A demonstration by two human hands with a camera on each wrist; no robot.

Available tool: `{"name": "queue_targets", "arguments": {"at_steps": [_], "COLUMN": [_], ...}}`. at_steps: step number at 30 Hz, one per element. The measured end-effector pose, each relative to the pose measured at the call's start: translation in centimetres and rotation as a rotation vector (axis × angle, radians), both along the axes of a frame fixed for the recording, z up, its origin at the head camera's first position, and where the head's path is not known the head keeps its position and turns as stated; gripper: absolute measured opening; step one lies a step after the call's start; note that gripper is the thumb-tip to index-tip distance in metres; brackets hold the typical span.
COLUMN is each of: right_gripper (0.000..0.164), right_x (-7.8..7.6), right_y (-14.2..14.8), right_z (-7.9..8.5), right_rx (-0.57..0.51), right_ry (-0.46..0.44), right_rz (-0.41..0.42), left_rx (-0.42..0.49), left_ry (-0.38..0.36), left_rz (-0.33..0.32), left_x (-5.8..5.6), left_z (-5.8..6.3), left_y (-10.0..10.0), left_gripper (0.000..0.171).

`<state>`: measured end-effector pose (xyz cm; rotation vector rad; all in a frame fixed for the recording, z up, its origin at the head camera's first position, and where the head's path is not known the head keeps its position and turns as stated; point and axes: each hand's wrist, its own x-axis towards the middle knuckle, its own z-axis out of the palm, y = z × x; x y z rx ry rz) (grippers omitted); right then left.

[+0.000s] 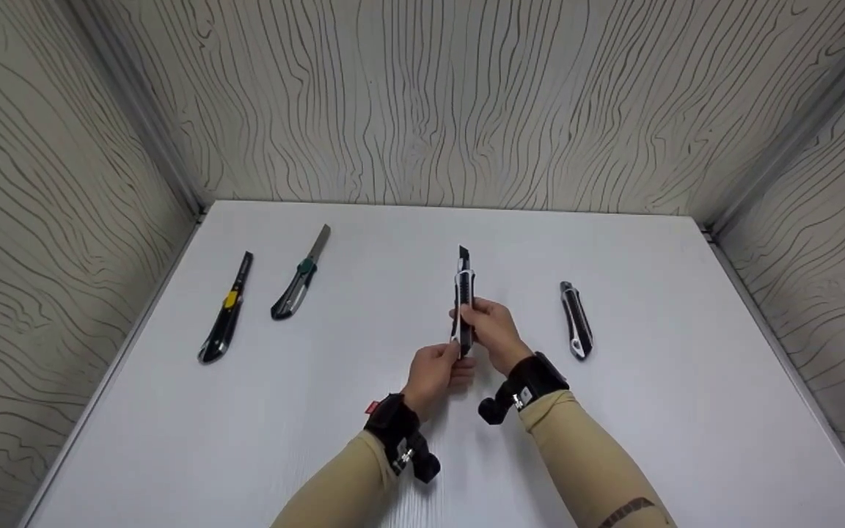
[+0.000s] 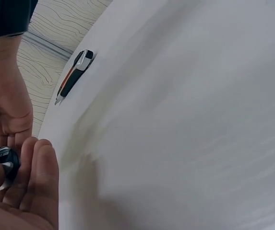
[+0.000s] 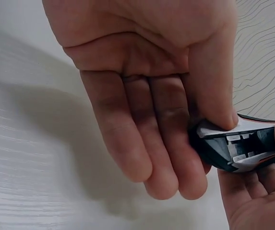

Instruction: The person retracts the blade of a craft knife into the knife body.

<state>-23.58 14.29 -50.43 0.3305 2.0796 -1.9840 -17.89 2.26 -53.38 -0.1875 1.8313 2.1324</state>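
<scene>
- Around the back and both sides, pale wall panels [image 1: 422, 110] with dark wood-grain lines meet at grey corner strips.
- Between them stretches a white table [image 1: 657, 425], faintly ribbed near its front.
- Over its front part reach two tan sleeves [image 1: 342, 484], each ending at a black wristband [image 1: 536, 378] with a small camera attached.
- At the table's middle, the left hand [image 1: 433, 378] grips the butt of a black-and-white utility knife [image 1: 464, 282], thumb pressed on the handle.
- Just beyond it, the right hand [image 1: 494, 330] grasps the same knife from the right side, thumb across the handle's front. The knife is held above the tabletop, its nose towards the back wall.
- Far left lies a black utility knife with a yellow slider [image 1: 226, 323], its blade end towards the back.
- Near that one, a green-and-black utility knife [image 1: 294, 293] rests with its long blade out, also slanting backwards.
- Right of the hands, well apart from the other two, lies a shorter dark utility knife [image 1: 578, 326] with silver trim.
- Atop the held knife, a dark blade tip [image 1: 464, 251] protrudes.
</scene>
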Motion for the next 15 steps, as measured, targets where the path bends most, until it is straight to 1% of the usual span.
{"name": "queue_targets", "arguments": {"at_steps": [10,15], "right_gripper": [0.031,0.033], "right_x": [0.14,0.05], "right_y": [-0.10,-0.11], "right_z": [0.10,0.01], "right_rx": [0.006,0.012], "right_ry": [0.004,0.000], "right_rz": [0.001,0.010], "left_rx": [0.007,-0.013], "left_ry": [-0.009,0.000], "left_rz": [-0.010,0.002], "left_x": [-0.12,-0.01], "left_z": [-0.06,-0.02], "left_y": [-0.26,-0.24], "left_gripper": [0.040,0.041]}}
